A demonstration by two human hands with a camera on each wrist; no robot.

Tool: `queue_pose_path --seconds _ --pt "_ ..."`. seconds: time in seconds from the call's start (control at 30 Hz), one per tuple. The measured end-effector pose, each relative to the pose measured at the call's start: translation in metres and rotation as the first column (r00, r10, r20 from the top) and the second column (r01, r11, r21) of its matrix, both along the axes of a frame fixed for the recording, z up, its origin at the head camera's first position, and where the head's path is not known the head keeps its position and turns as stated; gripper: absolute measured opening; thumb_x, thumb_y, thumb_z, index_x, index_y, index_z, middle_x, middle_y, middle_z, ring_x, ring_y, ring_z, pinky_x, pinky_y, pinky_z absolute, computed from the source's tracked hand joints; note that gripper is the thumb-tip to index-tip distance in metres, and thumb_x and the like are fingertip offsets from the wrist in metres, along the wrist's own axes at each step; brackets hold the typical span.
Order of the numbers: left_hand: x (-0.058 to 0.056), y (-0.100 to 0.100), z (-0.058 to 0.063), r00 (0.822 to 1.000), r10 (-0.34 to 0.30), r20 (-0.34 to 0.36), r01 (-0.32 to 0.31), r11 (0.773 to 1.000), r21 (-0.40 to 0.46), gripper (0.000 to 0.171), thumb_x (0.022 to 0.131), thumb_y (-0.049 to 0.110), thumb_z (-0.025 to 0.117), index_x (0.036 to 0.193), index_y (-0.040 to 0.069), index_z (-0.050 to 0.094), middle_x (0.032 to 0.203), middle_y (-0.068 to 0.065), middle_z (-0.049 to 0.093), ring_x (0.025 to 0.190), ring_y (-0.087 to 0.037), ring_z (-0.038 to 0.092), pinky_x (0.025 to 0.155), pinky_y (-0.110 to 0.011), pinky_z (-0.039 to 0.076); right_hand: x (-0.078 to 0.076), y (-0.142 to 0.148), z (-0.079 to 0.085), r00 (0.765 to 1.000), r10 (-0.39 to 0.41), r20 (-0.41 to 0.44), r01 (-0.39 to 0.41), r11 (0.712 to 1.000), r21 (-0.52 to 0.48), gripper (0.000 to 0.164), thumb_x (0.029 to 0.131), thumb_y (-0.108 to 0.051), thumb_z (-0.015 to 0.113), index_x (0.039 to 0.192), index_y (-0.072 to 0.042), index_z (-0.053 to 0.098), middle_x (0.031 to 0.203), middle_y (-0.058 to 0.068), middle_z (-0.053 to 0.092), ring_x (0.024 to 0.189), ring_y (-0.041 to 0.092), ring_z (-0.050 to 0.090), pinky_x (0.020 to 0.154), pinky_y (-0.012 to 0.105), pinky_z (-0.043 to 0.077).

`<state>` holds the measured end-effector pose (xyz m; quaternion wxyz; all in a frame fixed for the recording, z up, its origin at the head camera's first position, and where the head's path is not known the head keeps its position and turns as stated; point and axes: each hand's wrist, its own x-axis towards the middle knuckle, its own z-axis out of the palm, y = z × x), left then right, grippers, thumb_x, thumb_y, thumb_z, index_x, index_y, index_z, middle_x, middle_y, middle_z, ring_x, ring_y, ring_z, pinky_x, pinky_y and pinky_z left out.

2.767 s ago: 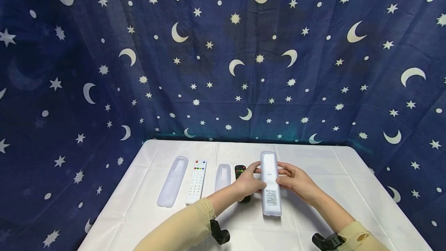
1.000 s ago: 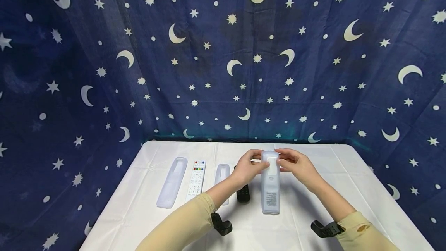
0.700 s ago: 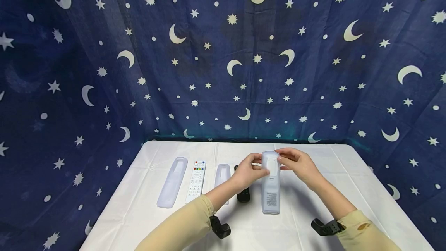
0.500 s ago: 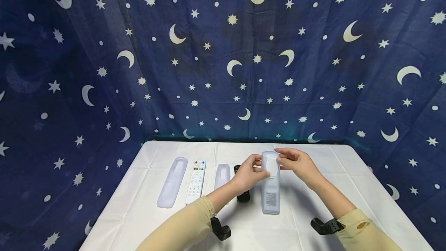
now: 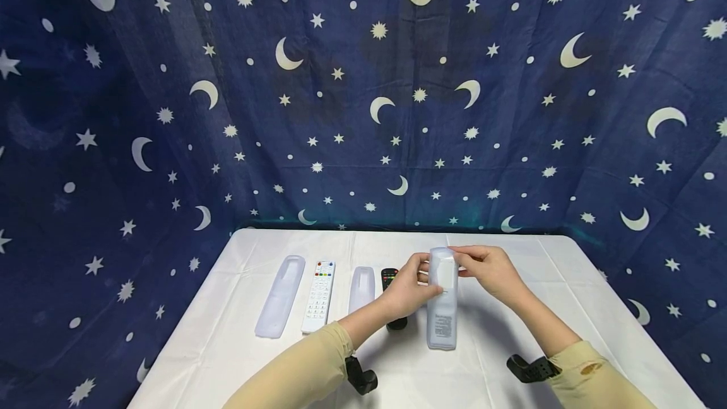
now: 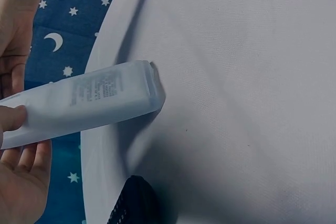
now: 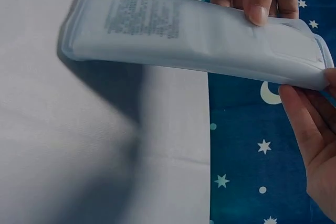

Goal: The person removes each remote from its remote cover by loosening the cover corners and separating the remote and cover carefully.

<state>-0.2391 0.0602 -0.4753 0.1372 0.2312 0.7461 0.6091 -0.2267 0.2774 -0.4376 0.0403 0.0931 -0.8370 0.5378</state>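
Note:
A remote control (image 5: 442, 308) inside a translucent sleeve is held back side up, its printed label facing the head camera. My left hand (image 5: 410, 288) grips its left edge with the thumb across the back, as the left wrist view shows with the hand (image 6: 21, 187) beneath. At the far end, my right hand (image 5: 493, 270) pinches the sleeve's corner between thumb and fingers. In the right wrist view the sleeve (image 7: 220, 38) stands a little loose past the remote's end, beside my right fingers (image 7: 302, 114). The near end of the remote comes down close to the white tablecloth.
Left of my hands lie a long translucent sleeve (image 5: 281, 298), a white remote (image 5: 320, 295) and a shorter sleeve (image 5: 362, 286). A black remote (image 5: 389, 276) is partly hidden under my left hand. The white table (image 5: 227, 358) ends at a starry curtain (image 5: 352, 112).
Both hands have shifted toward the remote's far end. More recently the left thumb has slid back down its side, while the right fingers stay at the far corner. The remote leans slightly right.

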Motion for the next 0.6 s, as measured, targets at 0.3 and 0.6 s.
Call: queue_pose_path --seconds 0.3,0.6 --pt "-0.004 -0.002 -0.004 0.997 -0.062 -0.040 0.063 0.998 0.015 0.059 0.096 0.008 0.071 0.146 0.006 0.041 0.122 0.000 0.059 0.107 -0.010 0.061 0.087 -0.027 0.054 -0.003 0.005 0.004 0.998 0.010 0.064 -0.004 0.996 -0.085 0.037 0.103 -0.019 0.064 0.123 0.012 0.066 0.113 0.021 0.071 0.092 0.017 0.070 0.079 0.039 0.061" --pt "-0.003 -0.004 -0.002 0.982 -0.170 -0.080 0.173 0.984 0.031 0.057 0.097 0.003 0.068 0.147 0.007 0.040 0.125 0.001 0.059 0.109 -0.008 0.060 0.093 -0.024 0.052 -0.009 0.010 -0.009 0.959 0.101 0.266 -0.014 0.951 -0.310 0.032 0.102 -0.015 0.063 0.122 0.010 0.064 0.106 0.004 0.072 0.090 0.015 0.068 0.077 0.031 0.059"
